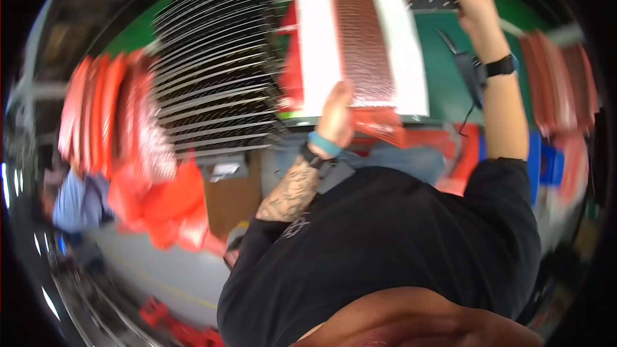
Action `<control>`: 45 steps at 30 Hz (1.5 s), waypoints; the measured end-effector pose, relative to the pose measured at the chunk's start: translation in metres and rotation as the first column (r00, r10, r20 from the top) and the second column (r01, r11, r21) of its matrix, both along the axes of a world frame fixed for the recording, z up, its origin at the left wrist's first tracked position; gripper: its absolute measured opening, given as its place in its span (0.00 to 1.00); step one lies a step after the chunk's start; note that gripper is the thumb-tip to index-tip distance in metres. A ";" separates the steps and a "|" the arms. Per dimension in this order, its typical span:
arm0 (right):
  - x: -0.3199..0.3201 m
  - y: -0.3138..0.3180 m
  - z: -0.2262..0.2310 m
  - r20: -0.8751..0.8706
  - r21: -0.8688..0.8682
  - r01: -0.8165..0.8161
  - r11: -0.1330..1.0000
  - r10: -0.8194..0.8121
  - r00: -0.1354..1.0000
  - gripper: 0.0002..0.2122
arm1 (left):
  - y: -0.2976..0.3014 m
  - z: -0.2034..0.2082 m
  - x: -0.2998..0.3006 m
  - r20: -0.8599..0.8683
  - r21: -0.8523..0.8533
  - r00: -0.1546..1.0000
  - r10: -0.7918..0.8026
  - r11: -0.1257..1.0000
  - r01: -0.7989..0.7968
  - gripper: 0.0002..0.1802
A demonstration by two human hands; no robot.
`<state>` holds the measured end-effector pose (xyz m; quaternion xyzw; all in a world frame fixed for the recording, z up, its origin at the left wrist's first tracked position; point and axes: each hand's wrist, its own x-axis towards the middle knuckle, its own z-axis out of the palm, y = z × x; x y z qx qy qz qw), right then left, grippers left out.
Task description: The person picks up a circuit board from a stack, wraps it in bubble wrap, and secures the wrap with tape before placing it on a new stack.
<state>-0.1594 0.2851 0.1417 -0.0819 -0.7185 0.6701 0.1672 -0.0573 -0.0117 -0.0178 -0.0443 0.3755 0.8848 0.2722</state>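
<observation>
At the near edge of the bench (443, 90), the left hand (337, 117), grip unclear, met a seemingly bagged, unsealed bundle (365, 45); the right hand (474, 1), fingers spread, hung by the far edge.

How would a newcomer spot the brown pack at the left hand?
Find the green worktop and the white sheeting on it. On that sheeting, with the left hand at its lower-left corner, is the glossy reddish-brown textured pack. White shows along both its sides, unlike the black, white-striped stack to its left.
</observation>
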 end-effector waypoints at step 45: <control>-0.105 -0.077 -0.111 0.425 0.819 -0.489 0.301 0.253 0.869 0.33 | 0.002 0.009 0.031 -0.215 -0.141 0.972 -0.095 0.988 0.065 0.28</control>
